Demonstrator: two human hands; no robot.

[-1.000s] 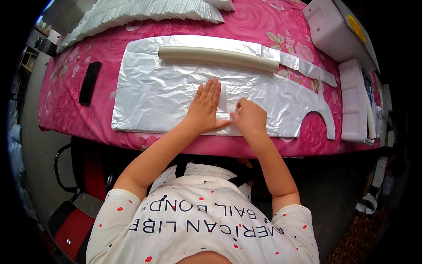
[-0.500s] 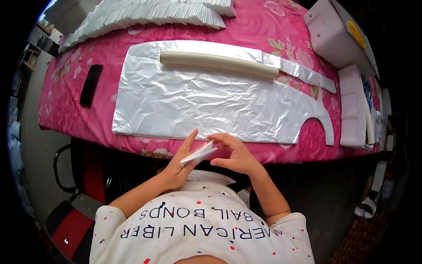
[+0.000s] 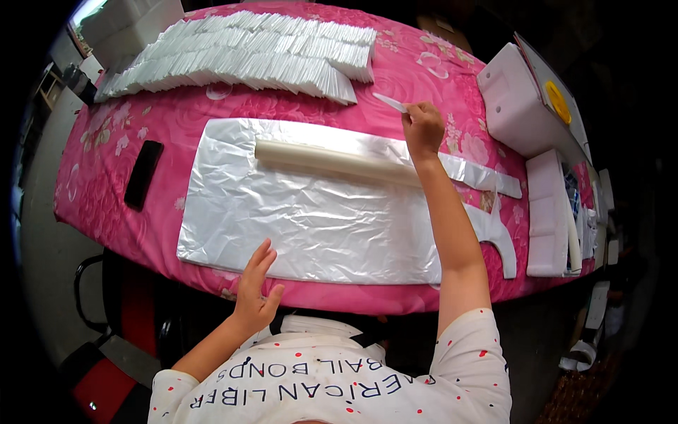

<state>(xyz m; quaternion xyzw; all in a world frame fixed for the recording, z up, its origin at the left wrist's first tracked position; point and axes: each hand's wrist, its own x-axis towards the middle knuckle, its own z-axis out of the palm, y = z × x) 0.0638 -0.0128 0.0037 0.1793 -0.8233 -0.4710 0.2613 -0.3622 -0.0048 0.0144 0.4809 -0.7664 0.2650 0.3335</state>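
Observation:
My right hand (image 3: 424, 132) reaches across the table with its fingers closed on a small folded white plastic bag (image 3: 389, 103), which points toward the rows of folded bags. These folded white bags (image 3: 247, 63) stand packed tightly on edge at the far left. Below my right arm lies a flat stack of silvery-white handled plastic bags (image 3: 304, 233), creased on top. A cream-coloured tube (image 3: 332, 161) rests lengthwise on the stack, partly covered by my right forearm. My left hand (image 3: 256, 290) is open and empty, fingers spread, over the stack's near edge.
A pink flowered cloth (image 3: 99, 184) covers the table. A black phone-like object (image 3: 143, 174) lies left of the stack. White foam boxes (image 3: 505, 99) stand at the right, one holding assorted items. A red and black chair (image 3: 138, 304) is at the lower left.
My hands have parted. The right hand has carried the folded bag forward to the far side of the table, while the left let go of it and moved left, now empty.

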